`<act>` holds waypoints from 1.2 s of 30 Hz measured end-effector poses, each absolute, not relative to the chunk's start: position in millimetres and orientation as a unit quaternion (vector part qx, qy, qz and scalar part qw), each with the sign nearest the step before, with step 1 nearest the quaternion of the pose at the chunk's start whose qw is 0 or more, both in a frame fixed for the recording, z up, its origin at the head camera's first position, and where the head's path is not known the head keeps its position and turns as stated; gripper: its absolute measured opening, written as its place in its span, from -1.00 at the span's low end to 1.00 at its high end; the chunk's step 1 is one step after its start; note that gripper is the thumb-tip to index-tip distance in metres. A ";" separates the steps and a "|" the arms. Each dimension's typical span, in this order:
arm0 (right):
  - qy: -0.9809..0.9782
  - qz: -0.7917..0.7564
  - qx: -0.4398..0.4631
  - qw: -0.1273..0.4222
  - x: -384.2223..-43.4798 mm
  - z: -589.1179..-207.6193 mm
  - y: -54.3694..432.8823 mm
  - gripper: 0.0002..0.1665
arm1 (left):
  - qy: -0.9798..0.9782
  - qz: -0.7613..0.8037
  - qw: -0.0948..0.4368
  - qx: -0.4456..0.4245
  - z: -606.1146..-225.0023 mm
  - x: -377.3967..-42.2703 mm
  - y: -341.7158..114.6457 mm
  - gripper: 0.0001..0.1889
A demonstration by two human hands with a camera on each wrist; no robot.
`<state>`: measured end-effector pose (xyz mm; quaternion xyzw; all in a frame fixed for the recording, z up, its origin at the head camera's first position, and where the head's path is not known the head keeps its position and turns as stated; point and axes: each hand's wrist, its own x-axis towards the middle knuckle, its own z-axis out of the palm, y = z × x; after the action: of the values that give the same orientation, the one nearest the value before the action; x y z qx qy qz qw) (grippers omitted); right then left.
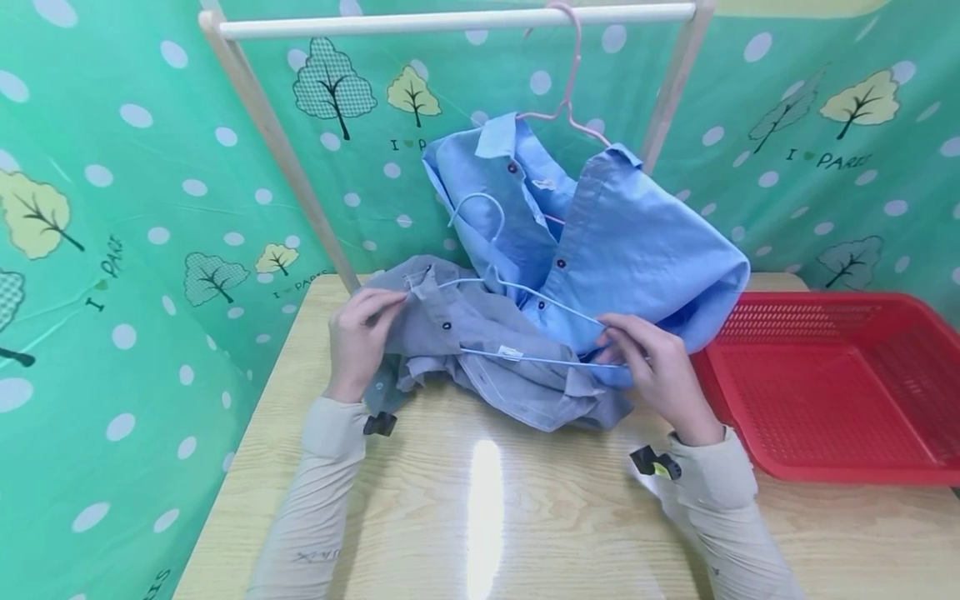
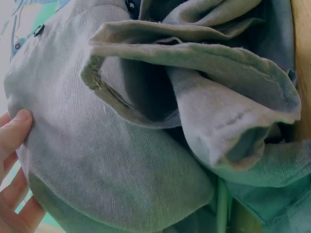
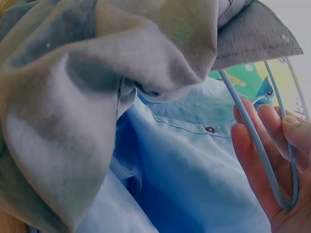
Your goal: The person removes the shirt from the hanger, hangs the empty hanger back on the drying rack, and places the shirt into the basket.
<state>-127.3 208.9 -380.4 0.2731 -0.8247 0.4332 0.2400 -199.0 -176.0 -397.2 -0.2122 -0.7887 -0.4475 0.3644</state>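
A grey button shirt (image 1: 525, 396) lies crumpled on the table, with a light blue wire hanger (image 1: 555, 360) partly inside its neck. My left hand (image 1: 358, 337) pinches the shirt near its left shoulder; in the left wrist view the thumb (image 2: 17, 127) presses the cloth from the front, fingers behind. The hanger's left end is hidden under the cloth. With my right hand (image 1: 663, 371) I hold the hanger's bare right end, its bent wire (image 3: 255, 136) lying across the fingers in the right wrist view. The hanger's hook points up and away.
Behind the grey shirt, a blue shirt (image 1: 645, 242) hangs on a pink hanger (image 1: 574, 62) from the white rail (image 1: 420, 23) of a wooden-post rack. A red plastic basket (image 1: 810, 468) stands at the right of the wooden table (image 1: 420, 517). A green patterned curtain surrounds it.
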 end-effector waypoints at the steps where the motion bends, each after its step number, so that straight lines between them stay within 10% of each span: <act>1: -0.824 0.434 0.273 0.240 -127.3 -380.2 209.4 -0.66 | -0.791 -0.446 0.363 -0.211 -397.9 -198.9 -176.8 -0.86; 36: -0.819 0.452 0.253 0.246 -124.4 -380.2 232.4 -0.62 | -0.806 -0.466 0.331 -0.155 -425.3 -200.0 -197.3 -0.88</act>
<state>-124.4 232.4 -380.2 0.2528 -0.8195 0.4519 0.2456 -200.0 -197.3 -425.3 -0.1549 -0.8058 -0.4661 0.3308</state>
